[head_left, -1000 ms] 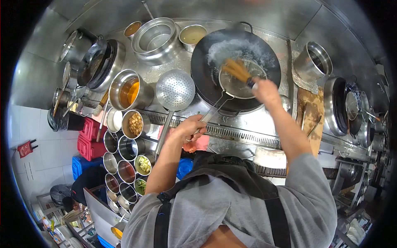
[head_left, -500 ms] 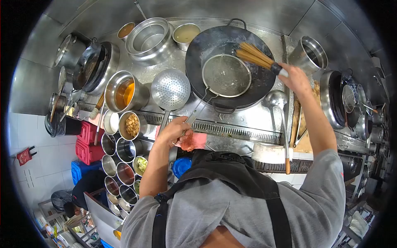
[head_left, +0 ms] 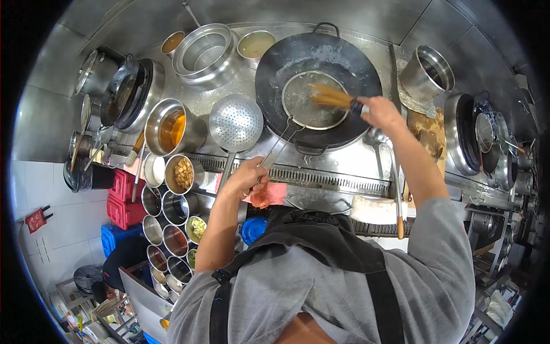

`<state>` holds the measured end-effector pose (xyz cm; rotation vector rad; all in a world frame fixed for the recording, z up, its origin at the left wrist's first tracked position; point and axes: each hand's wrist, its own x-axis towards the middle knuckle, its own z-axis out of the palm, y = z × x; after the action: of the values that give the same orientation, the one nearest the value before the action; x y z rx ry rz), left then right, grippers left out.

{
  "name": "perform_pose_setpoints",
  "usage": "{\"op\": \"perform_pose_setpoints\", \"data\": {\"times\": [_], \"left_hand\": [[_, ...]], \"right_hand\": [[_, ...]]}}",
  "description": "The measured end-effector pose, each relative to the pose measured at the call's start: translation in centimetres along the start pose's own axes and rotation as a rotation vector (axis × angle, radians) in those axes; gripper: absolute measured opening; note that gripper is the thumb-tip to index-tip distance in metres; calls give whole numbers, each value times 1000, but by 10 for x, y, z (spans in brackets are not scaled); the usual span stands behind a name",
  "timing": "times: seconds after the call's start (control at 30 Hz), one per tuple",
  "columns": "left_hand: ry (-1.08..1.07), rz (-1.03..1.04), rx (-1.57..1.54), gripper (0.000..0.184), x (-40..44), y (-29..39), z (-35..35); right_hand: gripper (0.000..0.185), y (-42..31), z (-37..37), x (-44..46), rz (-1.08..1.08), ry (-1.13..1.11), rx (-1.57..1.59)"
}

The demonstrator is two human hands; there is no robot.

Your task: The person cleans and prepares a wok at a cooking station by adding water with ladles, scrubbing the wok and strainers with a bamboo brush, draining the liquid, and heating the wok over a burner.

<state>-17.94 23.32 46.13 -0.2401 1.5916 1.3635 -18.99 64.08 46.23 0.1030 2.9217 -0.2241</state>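
Observation:
My left hand [head_left: 246,178] is closed round the handle of a round mesh strainer [head_left: 299,106], whose basket lies inside the large black wok [head_left: 355,63]. A bamboo wok brush [head_left: 333,97] is gripped by its dark-and-white end in my right hand [head_left: 384,116]. Its slightly blurred bristles are over the right part of the mesh. Left of the wok rests a perforated skimmer [head_left: 235,122], its handle running down beside my left hand. A ladle [head_left: 396,189] with a wooden handle end lies below my right forearm, its bowl partly hidden.
At the back left are a large steel pot [head_left: 205,54] and a bowl of pale liquid [head_left: 256,46]. A pot of orange oil [head_left: 173,129] and several seasoning containers [head_left: 175,207] line the left. A steel pot [head_left: 427,71] stands right of the wok. A pink cloth [head_left: 277,194] lies at the front edge.
My right hand has moved left and slightly down, bringing the brush from the wok's right side onto the strainer mesh. My left hand stays nearly in place.

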Motion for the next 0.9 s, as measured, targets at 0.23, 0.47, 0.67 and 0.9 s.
{"op": "perform_pose_setpoints", "data": {"times": [0.23,0.47,0.67,0.9], "left_hand": [[-20,44,-19,11,-4,-13,-1],[-126,41,-60,9,32,-12,-2],[64,94,54,23,11,-8,-14],[-45,56,-13,19,-27,2,-7]], "right_hand": [[46,-7,-33,2,16,209,-2],[47,-60,42,14,84,116,67],[47,-18,-6,-51,-7,-6,156],[46,20,-56,-44,167,170,61]]}}
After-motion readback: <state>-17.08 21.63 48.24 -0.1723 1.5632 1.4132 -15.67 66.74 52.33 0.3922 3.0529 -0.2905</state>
